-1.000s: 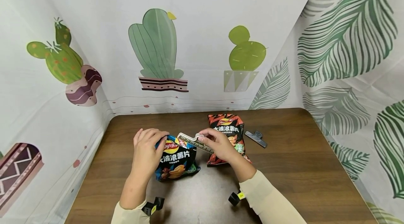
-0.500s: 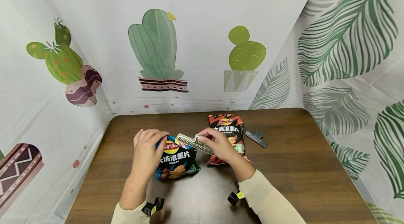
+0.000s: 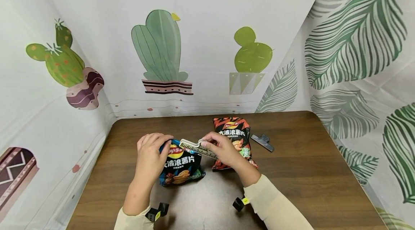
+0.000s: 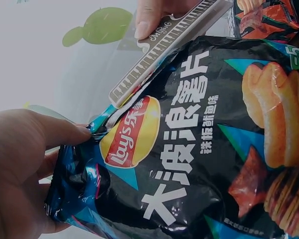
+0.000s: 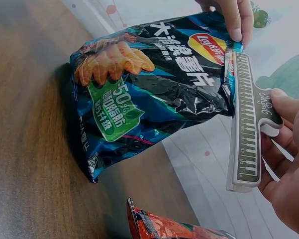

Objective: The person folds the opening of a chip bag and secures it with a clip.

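A blue and black bag of potato chips (image 3: pixel 179 165) stands on the table, its top edge folded over. My left hand (image 3: pixel 150 158) pinches the left end of that fold between thumb and fingers, as the left wrist view shows. With thumb and fingers my right hand (image 3: pixel 223 149) grips the handle of a long bag clip (image 5: pixel 246 124) printed with piano keys. The clip lies along the top edge of the chip bag; its left part is over the fold and its right end sticks out past the bag. Whether its jaws clamp the bag I cannot tell.
Behind my right hand a red and black chip bag (image 3: pixel 231 125) lies on the wooden table (image 3: pixel 301 165). A second, dark clip (image 3: pixel 262 143) lies to the right of it. A patterned curtain (image 3: pixel 207 43) hangs behind the table's far edge.
My right hand has shifted slightly left with the bag clip, which now covers more of the bag's folded top. The clip has also tilted a little. My left hand keeps its place.
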